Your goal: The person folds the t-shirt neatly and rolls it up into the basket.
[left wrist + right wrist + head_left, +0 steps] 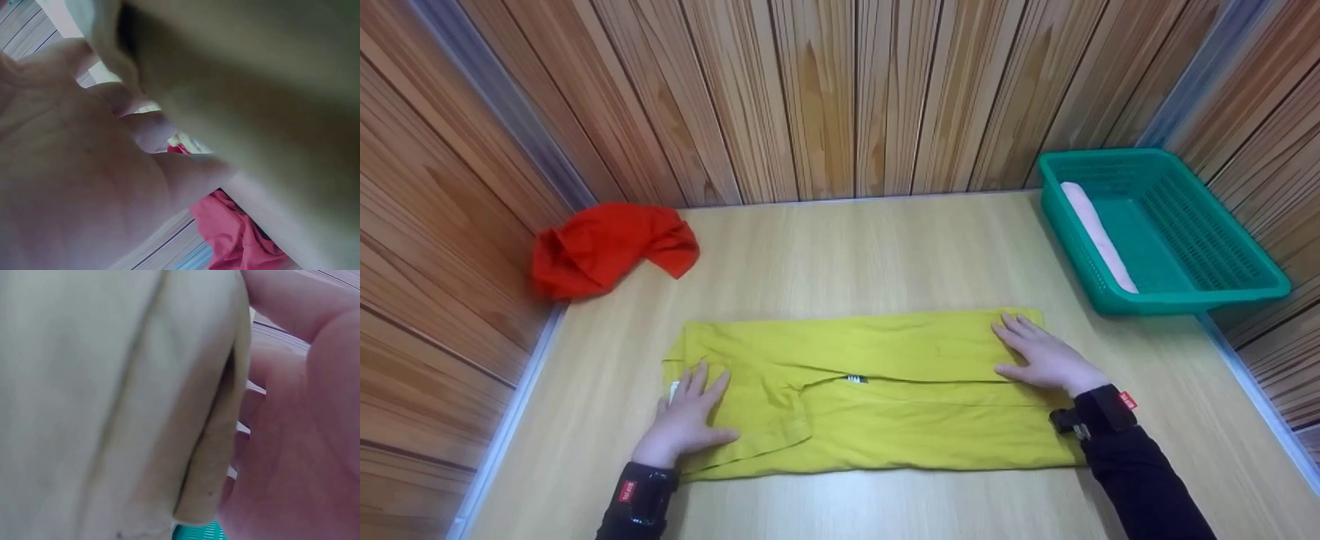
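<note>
A yellow-green shirt (900, 427) lies flat on the table, its sides folded inward into a long strip that runs left to right. My left hand (686, 416) rests on its left end with the fingers spread, near a small white label. On the upper right end lies my right hand (1046, 356), its fingers extended over the cloth. In the left wrist view the fingers of the left hand (84, 163) touch the cloth (270, 112), which is blurred. The right wrist view has the right hand (292, 439) against the cloth's folded edge (208, 478).
A crumpled red cloth (611, 247) sits at the back left, against the wooden wall. At the back right stands a green basket (1185, 304) with a rolled pale pink cloth (1099, 236) along its left side. Wood-panelled walls enclose the table (840, 255) on three sides.
</note>
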Demonstrator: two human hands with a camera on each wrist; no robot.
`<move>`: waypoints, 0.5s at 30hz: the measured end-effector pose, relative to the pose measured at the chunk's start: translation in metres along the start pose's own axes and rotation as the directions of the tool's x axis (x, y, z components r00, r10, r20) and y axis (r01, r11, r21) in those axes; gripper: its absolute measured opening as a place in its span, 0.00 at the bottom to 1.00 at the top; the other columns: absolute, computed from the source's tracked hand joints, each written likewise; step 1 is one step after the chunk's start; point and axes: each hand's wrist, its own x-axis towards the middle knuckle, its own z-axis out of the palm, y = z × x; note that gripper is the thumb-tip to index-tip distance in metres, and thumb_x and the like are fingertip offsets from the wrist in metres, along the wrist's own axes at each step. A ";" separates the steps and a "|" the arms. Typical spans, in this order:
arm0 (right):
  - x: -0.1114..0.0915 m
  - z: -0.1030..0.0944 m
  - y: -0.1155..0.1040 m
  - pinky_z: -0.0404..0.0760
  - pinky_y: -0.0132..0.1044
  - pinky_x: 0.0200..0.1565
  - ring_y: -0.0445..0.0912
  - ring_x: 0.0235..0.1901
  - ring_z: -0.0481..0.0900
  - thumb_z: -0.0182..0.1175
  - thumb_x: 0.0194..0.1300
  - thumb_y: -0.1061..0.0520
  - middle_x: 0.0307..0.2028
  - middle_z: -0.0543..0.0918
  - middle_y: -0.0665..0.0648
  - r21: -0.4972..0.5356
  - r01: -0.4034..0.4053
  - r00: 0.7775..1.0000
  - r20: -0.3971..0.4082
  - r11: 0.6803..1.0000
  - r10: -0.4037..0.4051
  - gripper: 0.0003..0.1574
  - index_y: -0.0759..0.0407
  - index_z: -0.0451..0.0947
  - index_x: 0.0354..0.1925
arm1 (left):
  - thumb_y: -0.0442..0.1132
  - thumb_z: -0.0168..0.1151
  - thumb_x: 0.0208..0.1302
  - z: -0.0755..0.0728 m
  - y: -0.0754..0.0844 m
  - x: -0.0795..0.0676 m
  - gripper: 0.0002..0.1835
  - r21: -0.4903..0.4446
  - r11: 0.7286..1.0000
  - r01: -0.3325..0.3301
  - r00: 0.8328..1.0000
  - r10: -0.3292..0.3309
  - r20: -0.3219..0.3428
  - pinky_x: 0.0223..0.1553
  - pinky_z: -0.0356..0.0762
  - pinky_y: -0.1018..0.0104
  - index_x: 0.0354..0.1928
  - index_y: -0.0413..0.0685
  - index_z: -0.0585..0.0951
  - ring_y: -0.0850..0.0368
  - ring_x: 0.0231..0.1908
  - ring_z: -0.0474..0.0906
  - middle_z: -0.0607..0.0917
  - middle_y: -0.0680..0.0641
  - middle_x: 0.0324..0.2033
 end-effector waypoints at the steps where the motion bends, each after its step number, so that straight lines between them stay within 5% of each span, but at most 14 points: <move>1: 0.000 0.000 0.001 0.52 0.65 0.68 0.69 0.72 0.48 0.59 0.68 0.38 0.73 0.54 0.72 0.001 0.000 1.000 0.002 1.000 0.000 0.50 0.65 0.56 0.74 | 0.55 0.73 0.51 0.000 0.000 -0.001 0.54 0.002 1.000 0.001 1.000 -0.001 -0.004 0.59 0.33 0.19 0.76 0.46 0.57 0.27 0.72 0.33 0.43 0.31 0.75; 7: 0.001 -0.006 -0.001 0.51 0.64 0.68 0.70 0.71 0.49 0.61 0.67 0.41 0.72 0.56 0.73 0.007 0.006 1.000 0.002 1.000 -0.006 0.49 0.68 0.58 0.73 | 0.54 0.73 0.53 0.004 0.002 -0.007 0.51 0.043 0.999 0.000 0.999 0.002 -0.052 0.59 0.36 0.18 0.75 0.45 0.60 0.24 0.71 0.38 0.46 0.28 0.74; 15: 0.007 -0.006 -0.012 0.58 0.65 0.66 0.70 0.68 0.58 0.65 0.65 0.44 0.69 0.63 0.74 -0.043 0.036 0.997 -0.065 0.998 -0.039 0.44 0.68 0.66 0.69 | 0.50 0.70 0.58 0.015 0.024 -0.019 0.39 0.128 0.988 -0.091 0.980 0.111 -0.164 0.63 0.48 0.25 0.68 0.39 0.70 0.25 0.68 0.54 0.60 0.27 0.70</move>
